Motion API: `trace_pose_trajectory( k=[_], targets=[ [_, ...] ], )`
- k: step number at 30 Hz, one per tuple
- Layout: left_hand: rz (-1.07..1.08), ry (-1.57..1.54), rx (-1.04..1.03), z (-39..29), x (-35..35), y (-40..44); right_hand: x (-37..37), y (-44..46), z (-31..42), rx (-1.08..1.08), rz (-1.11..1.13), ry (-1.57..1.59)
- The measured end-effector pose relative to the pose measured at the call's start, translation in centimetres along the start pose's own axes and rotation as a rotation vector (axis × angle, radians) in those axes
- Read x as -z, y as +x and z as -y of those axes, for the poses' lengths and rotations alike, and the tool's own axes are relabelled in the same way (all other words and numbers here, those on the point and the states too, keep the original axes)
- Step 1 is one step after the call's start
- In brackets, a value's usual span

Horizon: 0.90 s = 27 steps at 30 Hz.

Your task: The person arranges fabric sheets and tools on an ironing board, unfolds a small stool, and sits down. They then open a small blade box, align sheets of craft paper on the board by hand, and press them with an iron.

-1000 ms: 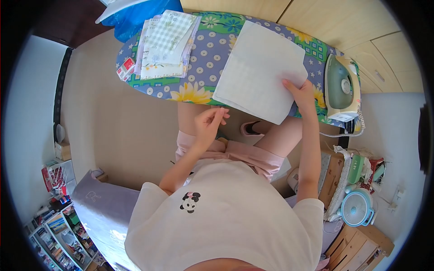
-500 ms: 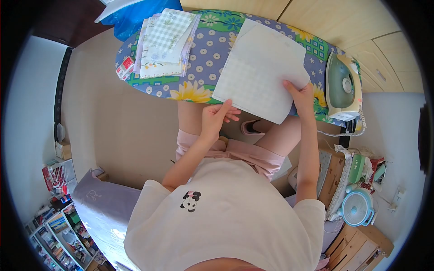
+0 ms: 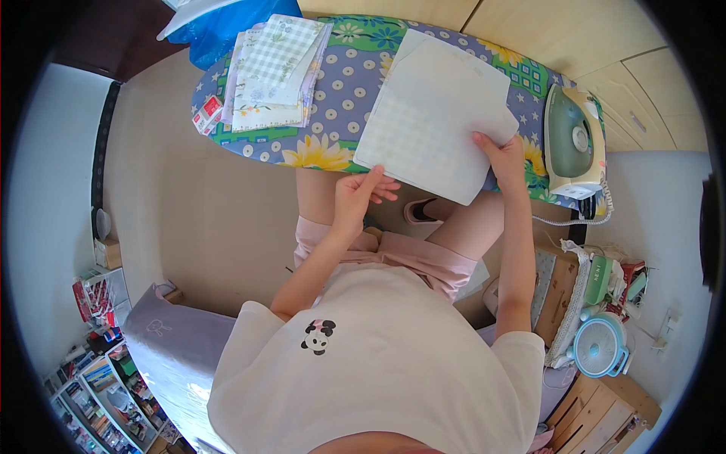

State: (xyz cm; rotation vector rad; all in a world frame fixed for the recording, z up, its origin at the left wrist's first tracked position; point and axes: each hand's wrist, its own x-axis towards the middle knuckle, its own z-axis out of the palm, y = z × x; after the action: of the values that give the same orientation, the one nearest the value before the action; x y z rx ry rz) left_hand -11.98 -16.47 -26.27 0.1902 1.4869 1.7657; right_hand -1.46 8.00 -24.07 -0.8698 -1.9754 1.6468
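White paper sheets (image 3: pixel 435 113) lie at an angle on the flower-patterned ironing board (image 3: pixel 344 76), their lower part jutting past its near edge. A faint check pattern shows through them. My left hand (image 3: pixel 360 198) pinches the near left corner between thumb and fingers. At the right edge, my right hand (image 3: pixel 505 160) grips the sheets, thumb on top and the other fingers hidden underneath. How many sheets are in my grip I cannot tell. To the left rests a loose pile of patterned papers (image 3: pixel 272 76), the top one with green checks.
A green and cream iron (image 3: pixel 572 144) stands at the board's right end, its coiled cord (image 3: pixel 586 221) hanging over the edge. A small red and white box (image 3: pixel 208 115) sits at the left end, below a blue plastic bag (image 3: pixel 227 34). Wooden cabinets (image 3: pixel 560 34) border the far side.
Almost nothing differs. Both hands keep the same hold on the sheets, and the view has shifted very slightly.
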Motion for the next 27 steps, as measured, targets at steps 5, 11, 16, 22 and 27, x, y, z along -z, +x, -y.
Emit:
trace_pose_trajectory(
  k=[5,11,16,22,27],
  targets=[
    [0.001,-0.019,0.002,0.25,0.12,0.22,0.18,0.02,-0.04,-0.016,0.008,0.046],
    [-0.004,-0.018,0.01,0.13,0.11,0.23,-0.03,-0.05,-0.17,0.012,-0.011,0.027],
    [-0.004,-0.031,0.001,0.38,0.2,0.3,-0.12,-0.13,-0.46,0.004,-0.024,0.035],
    [-0.008,-0.031,0.009,0.35,0.21,0.34,-0.12,-0.04,-0.68,0.018,-0.017,0.038],
    [-0.013,-0.053,0.017,0.27,0.13,0.33,-0.41,-0.34,-0.27,0.029,-0.037,0.021]
  ],
)
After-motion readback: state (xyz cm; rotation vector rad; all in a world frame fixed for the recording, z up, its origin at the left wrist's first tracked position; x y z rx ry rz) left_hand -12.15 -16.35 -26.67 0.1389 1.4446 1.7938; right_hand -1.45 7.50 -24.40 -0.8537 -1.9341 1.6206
